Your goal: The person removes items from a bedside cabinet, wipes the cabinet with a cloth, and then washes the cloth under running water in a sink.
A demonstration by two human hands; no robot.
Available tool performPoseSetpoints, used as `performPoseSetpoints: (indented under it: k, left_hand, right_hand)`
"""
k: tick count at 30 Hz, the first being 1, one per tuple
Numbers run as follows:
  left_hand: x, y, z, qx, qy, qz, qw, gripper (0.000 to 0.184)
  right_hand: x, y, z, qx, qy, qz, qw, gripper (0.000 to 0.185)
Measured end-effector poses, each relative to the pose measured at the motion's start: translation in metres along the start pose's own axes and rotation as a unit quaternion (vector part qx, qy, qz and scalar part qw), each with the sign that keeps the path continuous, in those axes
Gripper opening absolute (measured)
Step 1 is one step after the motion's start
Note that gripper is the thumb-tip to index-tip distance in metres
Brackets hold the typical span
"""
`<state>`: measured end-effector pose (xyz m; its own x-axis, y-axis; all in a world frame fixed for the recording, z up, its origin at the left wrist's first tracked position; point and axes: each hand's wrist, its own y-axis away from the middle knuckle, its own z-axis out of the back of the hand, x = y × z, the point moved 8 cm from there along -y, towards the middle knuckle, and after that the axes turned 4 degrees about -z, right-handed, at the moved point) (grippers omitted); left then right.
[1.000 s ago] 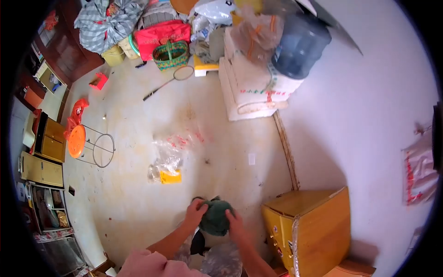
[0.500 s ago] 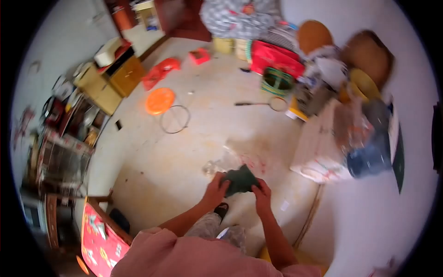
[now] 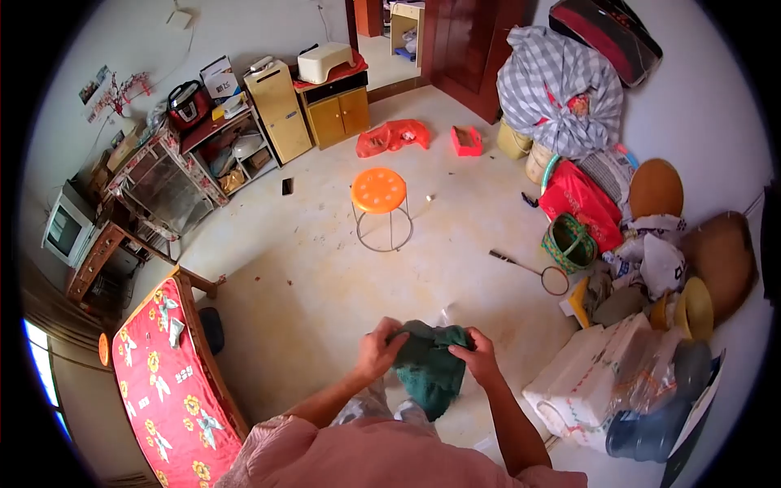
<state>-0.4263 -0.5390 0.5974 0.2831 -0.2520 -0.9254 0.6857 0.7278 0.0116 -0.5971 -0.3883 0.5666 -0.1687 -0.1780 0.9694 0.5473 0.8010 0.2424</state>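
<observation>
A dark green cloth hangs in front of my body, held by its upper corners. My left hand pinches its left top edge, and my right hand grips the right top edge. The cloth droops between and below both hands. Just behind it, a bit of clear plastic shows on the floor.
An orange-topped stool stands ahead, with a racket on the floor to its right. At left is a bed with a red cover. White boxes, a water jug and a green basket line the right.
The view has swung left, bringing the bed and the cabinets into sight. Both hands have lifted the green cloth from low near the feet, and it now hangs more spread out.
</observation>
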Motion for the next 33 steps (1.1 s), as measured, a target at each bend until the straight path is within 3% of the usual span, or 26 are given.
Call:
performPoseSetpoints:
  k: [2, 3, 6, 7, 10, 18, 21, 24, 28, 31, 33]
  left_hand:
    - [0.011, -0.015, 0.018, -0.022, -0.004, -0.005, 1.0, 0.019]
    - [0.017, -0.025, 0.026, -0.034, -0.006, -0.007, 0.999, 0.019]
    - [0.024, -0.071, 0.055, -0.071, -0.038, -0.063, 0.995, 0.019]
    - [0.035, -0.09, 0.063, -0.055, 0.016, 0.011, 0.998, 0.017]
    - [0.069, -0.152, 0.089, -0.064, 0.046, 0.073, 0.994, 0.017]
    - [0.059, -0.286, 0.182, -0.15, 0.047, 0.061, 0.986, 0.02]
    - [0.063, -0.333, 0.18, -0.168, 0.107, 0.091, 0.976, 0.018]
    - [0.061, -0.384, 0.17, -0.188, 0.149, 0.089, 0.967, 0.016]
    - [0.062, -0.464, 0.156, -0.188, 0.172, 0.056, 0.965, 0.016]
    - [0.074, -0.53, 0.123, -0.199, 0.178, 0.047, 0.963, 0.016]
    - [0.08, -0.587, 0.096, -0.205, 0.188, 0.07, 0.958, 0.016]
  right_hand:
    - [-0.014, -0.039, 0.0, 0.011, 0.014, -0.014, 1.0, 0.024]
    - [-0.016, -0.063, -0.002, 0.011, 0.086, 0.039, 0.995, 0.024]
    - [-0.012, -0.126, -0.01, -0.026, 0.172, 0.059, 0.983, 0.024]
    - [-0.025, -0.152, -0.012, -0.01, 0.175, 0.051, 0.983, 0.024]
    - [-0.005, -0.214, -0.045, 0.015, 0.066, 0.025, 0.997, 0.022]
    - [0.107, -0.349, -0.14, 0.114, -0.215, -0.141, 0.96, 0.022]
    - [0.132, -0.393, -0.139, 0.129, 0.001, -0.065, 0.99, 0.028]
    - [0.142, -0.439, -0.123, 0.131, 0.057, -0.048, 0.989, 0.033]
    - [0.132, -0.531, -0.053, 0.04, 0.057, -0.017, 0.997, 0.024]
    - [0.145, -0.608, -0.004, 0.029, 0.147, 0.093, 0.984, 0.015]
    - [0.143, -0.664, 0.034, 0.029, 0.092, 0.029, 0.995, 0.015]
